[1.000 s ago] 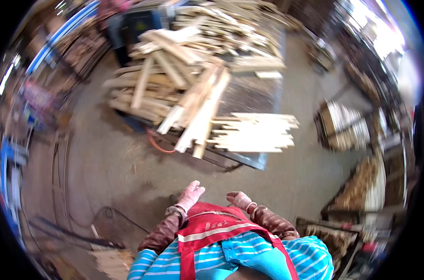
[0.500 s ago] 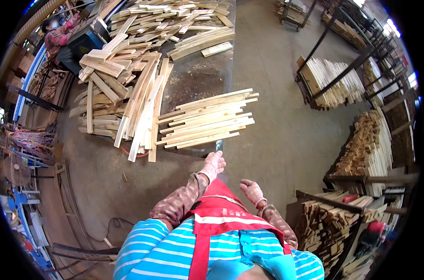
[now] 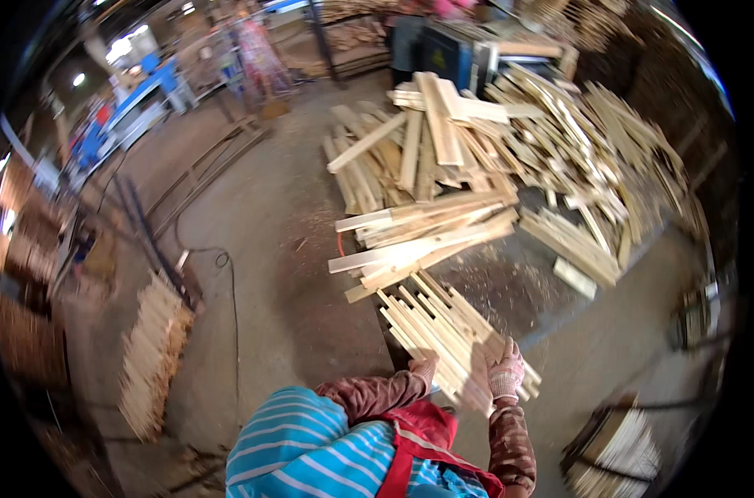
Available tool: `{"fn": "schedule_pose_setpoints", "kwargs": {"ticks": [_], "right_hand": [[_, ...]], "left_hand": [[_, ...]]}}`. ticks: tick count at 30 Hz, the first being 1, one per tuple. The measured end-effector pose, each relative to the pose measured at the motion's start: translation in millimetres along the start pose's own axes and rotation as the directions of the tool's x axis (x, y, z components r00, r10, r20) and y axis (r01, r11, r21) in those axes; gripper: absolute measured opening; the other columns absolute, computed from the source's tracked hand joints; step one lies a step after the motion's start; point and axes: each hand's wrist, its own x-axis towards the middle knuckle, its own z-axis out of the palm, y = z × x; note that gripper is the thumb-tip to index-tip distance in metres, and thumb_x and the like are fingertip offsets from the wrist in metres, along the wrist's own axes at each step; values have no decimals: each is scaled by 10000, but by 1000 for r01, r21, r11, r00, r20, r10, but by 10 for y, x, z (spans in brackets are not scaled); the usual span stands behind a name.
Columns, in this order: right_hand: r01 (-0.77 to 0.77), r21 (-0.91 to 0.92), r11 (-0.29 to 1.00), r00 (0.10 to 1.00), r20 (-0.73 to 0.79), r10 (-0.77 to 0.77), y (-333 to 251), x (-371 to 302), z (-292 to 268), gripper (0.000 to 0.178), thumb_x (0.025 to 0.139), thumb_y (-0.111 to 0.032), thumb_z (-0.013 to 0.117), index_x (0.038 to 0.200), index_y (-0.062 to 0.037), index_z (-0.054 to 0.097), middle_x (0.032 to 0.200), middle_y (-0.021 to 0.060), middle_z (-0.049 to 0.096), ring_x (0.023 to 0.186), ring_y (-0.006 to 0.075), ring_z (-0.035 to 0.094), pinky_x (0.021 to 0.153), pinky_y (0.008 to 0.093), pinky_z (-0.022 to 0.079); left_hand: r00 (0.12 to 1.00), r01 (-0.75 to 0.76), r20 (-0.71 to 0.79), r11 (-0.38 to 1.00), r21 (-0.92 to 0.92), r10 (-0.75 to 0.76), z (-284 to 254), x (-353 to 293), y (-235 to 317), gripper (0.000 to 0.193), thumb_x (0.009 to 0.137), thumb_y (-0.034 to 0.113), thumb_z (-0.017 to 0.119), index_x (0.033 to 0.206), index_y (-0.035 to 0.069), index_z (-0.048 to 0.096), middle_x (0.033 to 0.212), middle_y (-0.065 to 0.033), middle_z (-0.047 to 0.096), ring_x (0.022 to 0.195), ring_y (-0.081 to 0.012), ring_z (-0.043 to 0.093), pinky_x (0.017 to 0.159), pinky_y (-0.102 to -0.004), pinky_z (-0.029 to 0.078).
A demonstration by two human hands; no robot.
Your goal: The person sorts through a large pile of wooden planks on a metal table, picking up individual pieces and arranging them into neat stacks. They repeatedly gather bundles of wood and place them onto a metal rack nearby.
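A row of narrow pale wooden strips [image 3: 443,336] lies at the near corner of a dark work table [image 3: 510,303], with uneven ends. My right hand [image 3: 505,371], in a light knitted glove, is closed over the strips on the row's right side. My left hand [image 3: 424,369], also gloved, is against the strips on the near left side; its fingers are blurred and partly hidden. Just beyond the row, longer wooden boards [image 3: 431,241] lie crosswise in a loose stack.
A heap of mixed wooden pieces [image 3: 560,124] covers the table's far part, beside a dark blue machine [image 3: 447,58]. Stacked wood [image 3: 157,357] stands on the floor at left, and a rack of strips [image 3: 618,448] at lower right. A black cable [image 3: 234,315] runs across the floor.
My view has turned left, so the table now appears further right. Both hands, earlier apart from the wood, have reached the row of strips, the right one closing over them.
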Motion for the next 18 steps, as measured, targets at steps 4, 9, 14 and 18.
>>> {"fn": "schedule_pose_setpoints", "kwargs": {"ticks": [4, 9, 14, 18], "right_hand": [[118, 193, 974, 962, 222, -161, 523, 741, 564, 674, 810, -469, 772, 1294, -50, 561, 1224, 202, 659, 1149, 403, 614, 989, 486, 493], [54, 203, 978, 874, 464, -145, 486, 882, 652, 534, 791, -510, 749, 1093, -74, 696, 1044, 187, 736, 1031, 393, 685, 905, 493, 524], [-25, 413, 910, 776, 582, -243, 708, 932, 518, 498, 772, -414, 793, 1052, -10, 713, 950, 181, 740, 928, 308, 717, 838, 406, 556], [-441, 630, 640, 660, 710, -245, 973, 803, 794, 595, 765, -382, 855, 1113, 50, 637, 962, 149, 734, 868, 243, 705, 779, 377, 566]], "left_hand": [[972, 212, -115, 975, 60, -205, 287, -175, 131, 761, 808, 353, 805, 1349, -58, 462, 1215, -218, 632, 1019, -315, 658, 841, -439, 555], [887, 416, -82, 863, -287, -455, 152, -933, 910, 816, 813, 305, 816, 1412, 43, 328, 1393, -238, 484, 1200, -420, 577, 914, -689, 489], [907, 374, -119, 902, -217, -405, -21, -809, 584, 930, 769, 325, 862, 1461, 18, 322, 1487, -255, 423, 1251, -430, 542, 966, -656, 475], [988, 101, 125, 994, -49, -94, -121, -866, 318, 803, 828, 487, 803, 1378, -32, 532, 1398, -199, 571, 1282, -289, 559, 1011, -453, 487]]}}
